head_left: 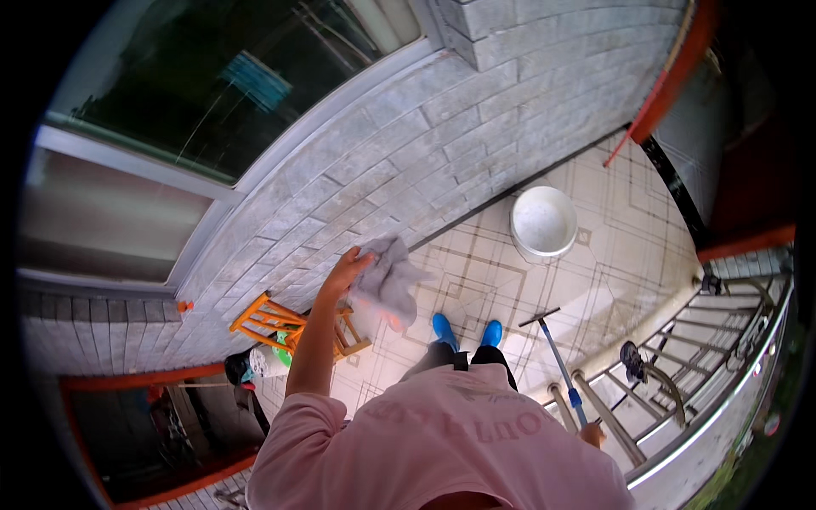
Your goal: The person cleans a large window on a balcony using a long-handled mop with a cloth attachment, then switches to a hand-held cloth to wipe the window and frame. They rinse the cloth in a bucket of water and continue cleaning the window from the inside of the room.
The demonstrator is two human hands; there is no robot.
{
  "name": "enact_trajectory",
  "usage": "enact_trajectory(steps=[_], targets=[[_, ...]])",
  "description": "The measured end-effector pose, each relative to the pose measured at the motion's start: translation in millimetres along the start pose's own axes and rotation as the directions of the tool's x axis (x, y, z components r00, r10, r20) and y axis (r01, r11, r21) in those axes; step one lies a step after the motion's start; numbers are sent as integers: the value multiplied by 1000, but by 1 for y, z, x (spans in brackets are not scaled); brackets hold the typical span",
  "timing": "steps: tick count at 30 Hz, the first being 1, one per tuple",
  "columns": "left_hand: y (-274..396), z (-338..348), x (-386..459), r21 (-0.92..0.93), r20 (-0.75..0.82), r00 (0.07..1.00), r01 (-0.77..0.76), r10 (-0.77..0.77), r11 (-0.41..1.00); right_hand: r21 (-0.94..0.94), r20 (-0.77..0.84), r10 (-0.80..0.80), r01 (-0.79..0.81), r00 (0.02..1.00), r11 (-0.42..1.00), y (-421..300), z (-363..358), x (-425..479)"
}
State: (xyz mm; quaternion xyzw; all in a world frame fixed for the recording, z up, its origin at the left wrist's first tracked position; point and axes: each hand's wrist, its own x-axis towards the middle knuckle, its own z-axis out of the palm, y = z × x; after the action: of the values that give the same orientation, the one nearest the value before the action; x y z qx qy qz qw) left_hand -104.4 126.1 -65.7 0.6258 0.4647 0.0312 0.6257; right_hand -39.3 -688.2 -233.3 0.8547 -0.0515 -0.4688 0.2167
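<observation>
My left hand (pixel 349 273) is raised near the brick wall and grips a crumpled grey cloth (pixel 386 280), which hangs loosely from my fingers. Down at my right side, my right hand (pixel 593 435) holds the handle of a long squeegee (pixel 561 360). Its pole is pale blue with a darker blue section, and the dark crossbar is at the floor just ahead of my blue boots (pixel 445 330). Part of my right hand is hidden by my pink shirt. Farther forward, a white plastic bucket (pixel 544 223) stands on the tiled floor (pixel 472 274).
A grey brick wall (pixel 395 159) with a framed window (pixel 191 95) runs along the left. An orange wooden chair (pixel 274 322) stands against it, behind my left forearm. On the right is a metal railing (pixel 676 357) with a dark shoe (pixel 631 360) on it.
</observation>
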Motion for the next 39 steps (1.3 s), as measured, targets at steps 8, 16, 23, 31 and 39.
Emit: enact_trajectory(steps=[8,16,23,31,39], targets=[[21,-62,-53,31,28,985,169,-170,985,445,54,-105,70,993,893,-57,-68,-34],[-105,-165,-111,552,-334,937,108,101,827,-195,-339,-401,353,851,915,-115,-176,-21],[-264,-182,-227,444,-629,773,445,-84,777,-475,-273,-735,578,621,664,-189,-287,-117],[-408,-164,-382,-90,-686,433,747,-585,659,-400,21,-924,850,382,343,-324,-353,-276],[-516,-162,-541,-447,-894,1,82,-449,891,-238,307,-937,967,166,94,-446,-292,-390]])
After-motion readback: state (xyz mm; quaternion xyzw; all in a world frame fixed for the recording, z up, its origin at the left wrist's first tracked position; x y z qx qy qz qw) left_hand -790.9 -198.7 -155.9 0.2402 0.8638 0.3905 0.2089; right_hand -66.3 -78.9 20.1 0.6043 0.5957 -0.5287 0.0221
